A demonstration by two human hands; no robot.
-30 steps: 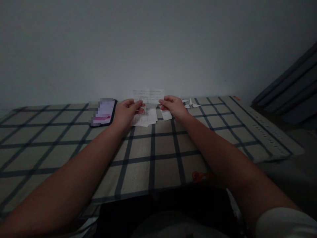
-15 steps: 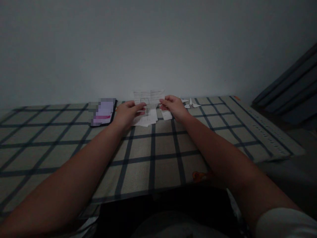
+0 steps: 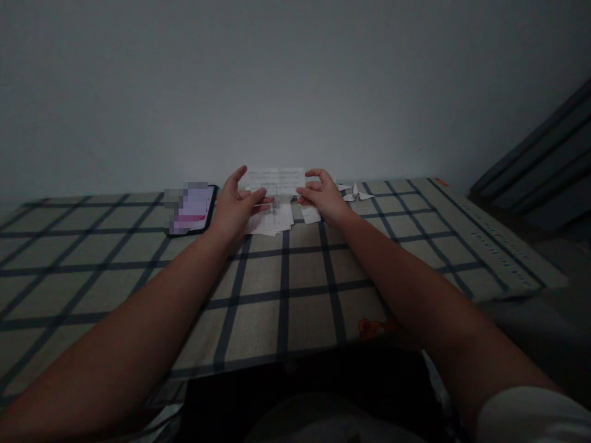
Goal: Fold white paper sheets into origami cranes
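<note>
A thin printed sheet of paper [image 3: 279,178] with a crease down its middle is held up between my two hands. My left hand [image 3: 234,202] grips its left side between thumb and fingers, the index finger raised off the paper. At the right edge, my right hand [image 3: 322,194] pinches the sheet, with its index finger lifted too. Below and behind the sheet lies a small stack of white papers [image 3: 277,219] on the cloth. Another white paper piece [image 3: 311,213] rests by my right hand, partly covered by it.
A phone [image 3: 194,209] with a lit, blurred screen lies left of my left hand. Folded white paper shapes, one a pointed star-like form [image 3: 356,194], sit to the right. A checked cloth [image 3: 305,295] covers the table, which meets a plain wall [image 3: 295,86].
The sheet's upper edge now looks straighter and slightly lower. Both index fingers have lifted away from the paper, while the thumbs stay on it. The phone and other papers have not moved.
</note>
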